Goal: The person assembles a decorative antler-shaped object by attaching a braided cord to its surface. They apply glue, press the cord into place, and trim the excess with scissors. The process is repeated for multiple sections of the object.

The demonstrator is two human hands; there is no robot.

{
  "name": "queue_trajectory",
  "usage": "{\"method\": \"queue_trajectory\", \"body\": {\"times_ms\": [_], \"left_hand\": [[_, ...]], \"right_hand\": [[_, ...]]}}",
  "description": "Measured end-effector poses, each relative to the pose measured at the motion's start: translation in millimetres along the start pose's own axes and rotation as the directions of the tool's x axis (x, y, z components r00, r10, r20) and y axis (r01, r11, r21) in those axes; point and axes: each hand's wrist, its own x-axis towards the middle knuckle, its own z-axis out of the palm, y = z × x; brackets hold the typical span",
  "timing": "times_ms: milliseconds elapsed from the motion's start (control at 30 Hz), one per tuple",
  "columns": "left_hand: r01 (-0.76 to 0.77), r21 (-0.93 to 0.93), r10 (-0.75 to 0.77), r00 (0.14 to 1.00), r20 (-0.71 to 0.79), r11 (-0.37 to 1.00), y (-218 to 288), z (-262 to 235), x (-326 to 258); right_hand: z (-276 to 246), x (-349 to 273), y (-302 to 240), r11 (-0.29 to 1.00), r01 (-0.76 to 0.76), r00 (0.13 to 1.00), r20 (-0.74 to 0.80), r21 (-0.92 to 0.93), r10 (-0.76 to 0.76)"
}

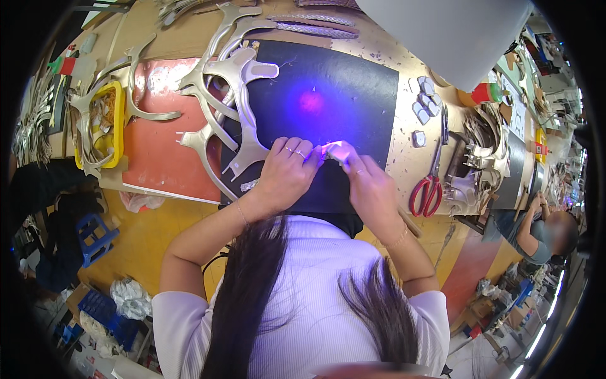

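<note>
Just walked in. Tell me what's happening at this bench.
A person bends over a black rectangular mat on a wooden workbench. Both hands meet over a small pale glowing piece: the left hand pinches it from one side, the right hand from the other. A violet light spot shines on the mat. Gold antler-shaped cutouts lie to the left, red-handled scissors to the right.

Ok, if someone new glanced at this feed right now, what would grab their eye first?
Probably the violet glow on the black mat at the bench centre, and the small lit piece pinched between the left hand and right hand. Next, the gold antler-shaped pieces left of the mat, and red-handled scissors to the right.
</note>
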Motion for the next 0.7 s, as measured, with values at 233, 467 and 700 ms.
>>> {"method": "queue_trajectory", "body": {"times_ms": [233, 467, 700], "left_hand": [[0.01, -0.093, -0.015, 0.998, -0.055, 0.996, -3, 0, -1], [0.01, -0.062, -0.014, 0.998, -0.06, 0.998, -2, 0, 0], [-0.021, -0.033, 0.02, 0.999, -0.024, 0.999, -1, -1, -4]], "right_hand": [[0, -1, 4, 0.964, 0.036, 0.949, -0.31, 0.264, 0.05], [-7, 11, 2, 0.986, -0.018, 0.974, -0.221, 0.167, 0.055], [5, -11, 9, 0.996, -0.012, 0.996, -0.092, 0.084, 0.02]]}}
